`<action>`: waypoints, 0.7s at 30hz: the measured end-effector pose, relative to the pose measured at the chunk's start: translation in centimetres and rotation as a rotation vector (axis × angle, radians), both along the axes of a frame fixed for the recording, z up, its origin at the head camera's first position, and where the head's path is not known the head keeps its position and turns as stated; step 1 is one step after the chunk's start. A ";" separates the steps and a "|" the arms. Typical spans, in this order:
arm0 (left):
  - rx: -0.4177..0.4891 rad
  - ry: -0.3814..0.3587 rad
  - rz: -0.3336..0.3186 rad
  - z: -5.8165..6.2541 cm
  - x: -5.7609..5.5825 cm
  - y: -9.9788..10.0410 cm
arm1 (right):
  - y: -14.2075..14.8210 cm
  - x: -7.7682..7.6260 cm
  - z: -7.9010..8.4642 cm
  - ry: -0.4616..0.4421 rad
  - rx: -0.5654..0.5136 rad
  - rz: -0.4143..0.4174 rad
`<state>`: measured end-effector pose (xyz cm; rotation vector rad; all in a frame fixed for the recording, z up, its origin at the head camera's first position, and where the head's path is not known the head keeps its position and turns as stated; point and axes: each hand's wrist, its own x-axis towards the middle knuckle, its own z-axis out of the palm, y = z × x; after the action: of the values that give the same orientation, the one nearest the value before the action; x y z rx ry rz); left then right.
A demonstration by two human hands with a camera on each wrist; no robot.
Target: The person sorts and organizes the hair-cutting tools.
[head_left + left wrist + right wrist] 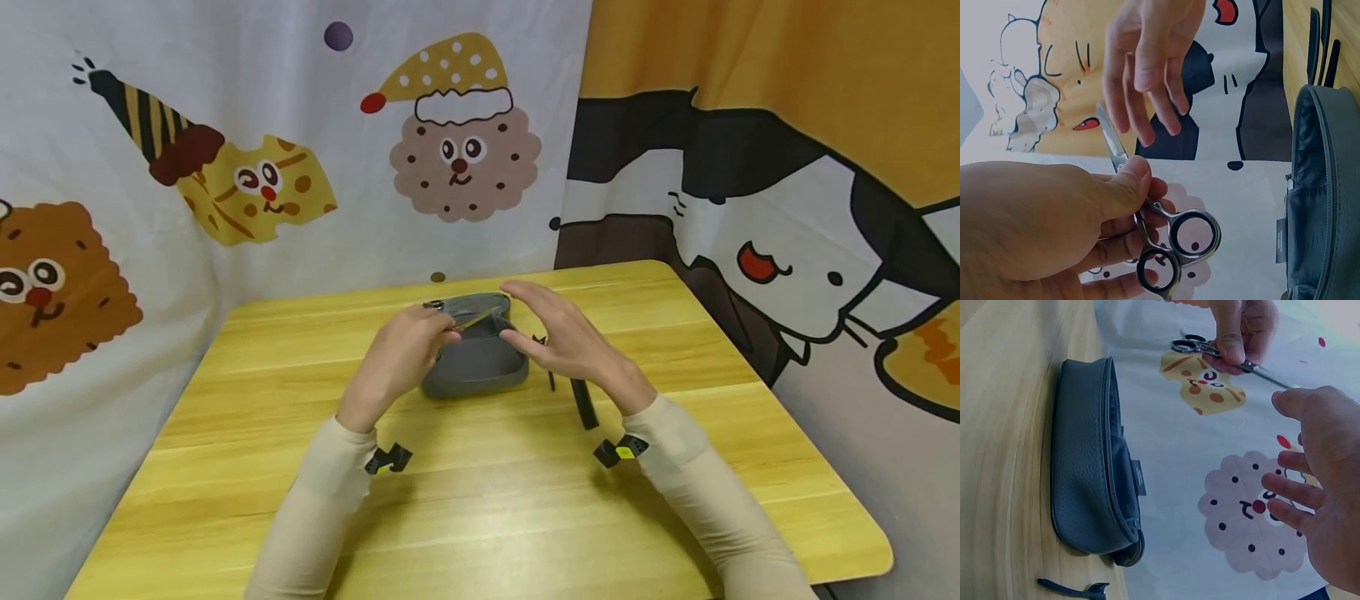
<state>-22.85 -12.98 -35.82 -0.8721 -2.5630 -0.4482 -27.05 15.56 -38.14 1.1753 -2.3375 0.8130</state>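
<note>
So the scissors [1115, 145] are up in the air, middle of the head view, just above an open grey case [476, 367]. Left hand [397, 354] has them pinched between thumb and fingers; right hand [566, 337] is near the blade end, fingers loosely spread and holding nothing. The case sits toward the far edge of a yellow wood-grain worktop [480, 517] with rounded corners, and a black strip [585, 404] lies right of it, below the right hand. Behind is a white cloth [285, 75] printed with a cracker [63, 292] at far left, cheese [258, 192] upper left and a cookie [465, 167] in a spotted nightcap at upper centre. Right side's got a big black-and-white cartoon animal [795, 242], with orange above it.
</note>
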 end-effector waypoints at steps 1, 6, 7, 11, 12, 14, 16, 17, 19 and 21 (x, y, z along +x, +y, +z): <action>-0.011 0.025 -0.004 -0.1 0.0 0.1 | -0.1 0.1 0.1 0.013 -0.002 0.007; -0.077 0.137 -0.020 -0.4 0.2 0.7 | -0.3 0.4 0.2 0.065 0.000 0.030; -0.093 0.154 -0.014 -0.4 0.2 0.8 | -0.3 0.5 0.2 0.072 0.001 0.035; -0.141 0.191 0.018 -0.4 0.4 1.1 | -0.5 0.8 0.3 0.101 0.016 0.048; -0.148 0.191 0.026 -0.4 0.5 1.2 | -0.6 0.8 0.3 0.110 0.019 0.054; -0.160 0.190 0.037 -0.4 0.6 1.3 | -0.7 0.8 0.3 0.129 0.030 0.066; -0.168 0.183 0.043 -0.4 0.7 1.5 | -0.7 0.9 0.2 0.150 0.036 0.079; -0.171 0.178 0.043 -0.4 0.8 1.5 | -0.8 0.9 0.1 0.159 0.037 0.086; -0.174 0.169 0.041 -0.5 0.9 1.7 | -0.8 0.9 0.0 0.176 0.040 0.096; -0.177 0.160 0.038 -0.5 1.0 1.8 | -0.9 0.9 -0.1 0.188 0.038 0.107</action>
<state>-21.83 -11.17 -36.27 -0.8799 -2.4931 -0.1347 -26.18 14.66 -38.20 1.3418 -2.1616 0.6638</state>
